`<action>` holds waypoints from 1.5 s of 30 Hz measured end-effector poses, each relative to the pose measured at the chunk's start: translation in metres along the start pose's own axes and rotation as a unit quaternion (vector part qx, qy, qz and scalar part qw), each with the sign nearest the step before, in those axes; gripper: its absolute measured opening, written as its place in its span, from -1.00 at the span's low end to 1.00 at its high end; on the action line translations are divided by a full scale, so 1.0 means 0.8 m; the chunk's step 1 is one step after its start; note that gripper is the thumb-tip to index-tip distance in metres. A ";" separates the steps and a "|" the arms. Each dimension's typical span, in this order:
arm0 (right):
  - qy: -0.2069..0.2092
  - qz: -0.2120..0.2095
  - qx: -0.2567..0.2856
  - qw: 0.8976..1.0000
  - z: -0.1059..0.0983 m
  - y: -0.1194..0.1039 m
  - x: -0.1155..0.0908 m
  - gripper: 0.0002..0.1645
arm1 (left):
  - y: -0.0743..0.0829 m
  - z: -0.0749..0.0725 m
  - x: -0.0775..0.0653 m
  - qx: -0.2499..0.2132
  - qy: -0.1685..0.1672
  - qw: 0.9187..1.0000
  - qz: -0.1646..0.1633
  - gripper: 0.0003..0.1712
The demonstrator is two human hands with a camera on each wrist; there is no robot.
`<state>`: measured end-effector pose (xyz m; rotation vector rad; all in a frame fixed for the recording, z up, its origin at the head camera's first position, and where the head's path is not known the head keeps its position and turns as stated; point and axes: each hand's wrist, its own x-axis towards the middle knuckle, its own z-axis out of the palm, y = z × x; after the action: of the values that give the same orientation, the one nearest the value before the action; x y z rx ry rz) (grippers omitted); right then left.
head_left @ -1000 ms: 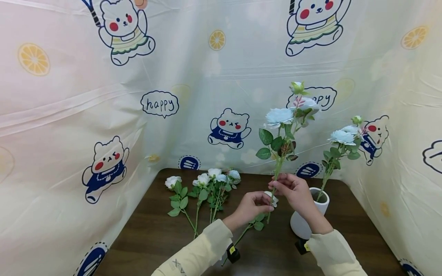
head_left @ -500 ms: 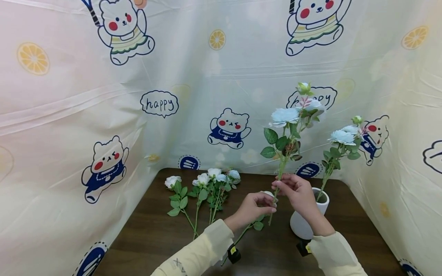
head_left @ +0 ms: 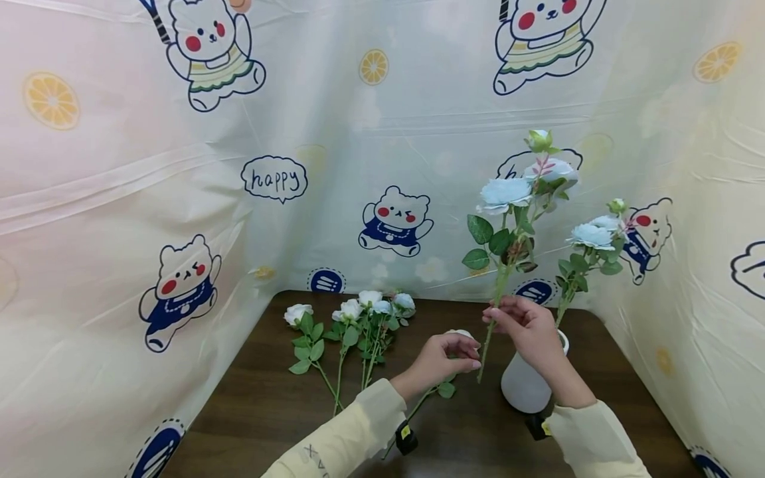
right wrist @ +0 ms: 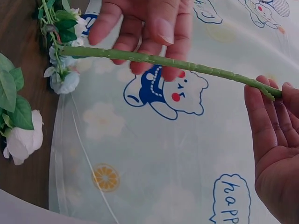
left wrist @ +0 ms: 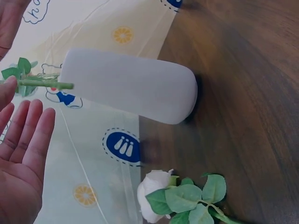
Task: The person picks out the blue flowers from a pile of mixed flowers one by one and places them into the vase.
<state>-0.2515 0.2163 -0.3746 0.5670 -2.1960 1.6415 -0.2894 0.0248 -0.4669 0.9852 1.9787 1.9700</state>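
My right hand (head_left: pixel 532 332) pinches the stem of a pale blue artificial rose (head_left: pixel 507 192), which it holds upright with its bud, leaves and second bloom at the top. In the right wrist view the bare green stem (right wrist: pixel 187 67) runs from these fingers down past my left hand (head_left: pixel 442 362). My left hand's fingers are relaxed around nothing, with thumb and fingertips beside the stem's lower end. The cut end of the stem overlaps the white vase (left wrist: pixel 131 86) in the left wrist view. Another blue rose (head_left: pixel 593 236) stands in that vase, leaning right.
Several white and blue roses (head_left: pixel 370 302) lie on the left part of the dark wooden table (head_left: pixel 251 392). A lone white rose (left wrist: pixel 156 193) lies beneath my left hand. A printed curtain (head_left: pixel 323 219) closes off the back and sides.
My right hand has moved right and slightly up with the blue rose, now in front of the vase's mouth. The stem has slid away from my left fingers, which stay nearly in place.
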 end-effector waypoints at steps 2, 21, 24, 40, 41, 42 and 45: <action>0.005 -0.006 -0.009 1.000 -0.006 -0.003 0.001 -0.81 | -0.002 0.001 0.001 0.015 0.002 1.000 0.000 -0.70; 0.074 -0.023 -0.090 0.993 -0.076 -0.034 0.020 -0.78 | -0.026 0.039 0.025 0.059 0.000 0.997 -0.048 -0.45; 0.083 -0.030 -0.096 0.991 -0.085 -0.036 0.023 -0.78 | -0.028 0.051 0.029 0.078 0.000 0.995 -0.055 -0.38; 0.125 -0.046 -0.113 0.985 -0.112 -0.028 0.035 -0.84 | -0.042 0.102 0.070 0.218 0.031 0.971 -0.094 0.00; 0.125 -0.042 -0.115 0.985 -0.113 -0.028 0.036 -0.83 | -0.044 0.105 0.071 0.223 0.037 0.969 -0.098 0.03; 0.124 -0.038 -0.118 0.984 -0.115 -0.027 0.036 -0.83 | -0.046 0.107 0.072 0.224 0.043 0.968 -0.102 0.05; 0.126 -0.024 -0.133 0.983 -0.116 -0.025 0.035 -0.79 | -0.050 0.113 0.076 0.220 0.058 0.967 -0.112 0.09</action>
<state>-0.2628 0.2975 -0.3189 0.3161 -2.1459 1.2865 -0.2981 0.1373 -0.4951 0.6921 2.5341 1.5345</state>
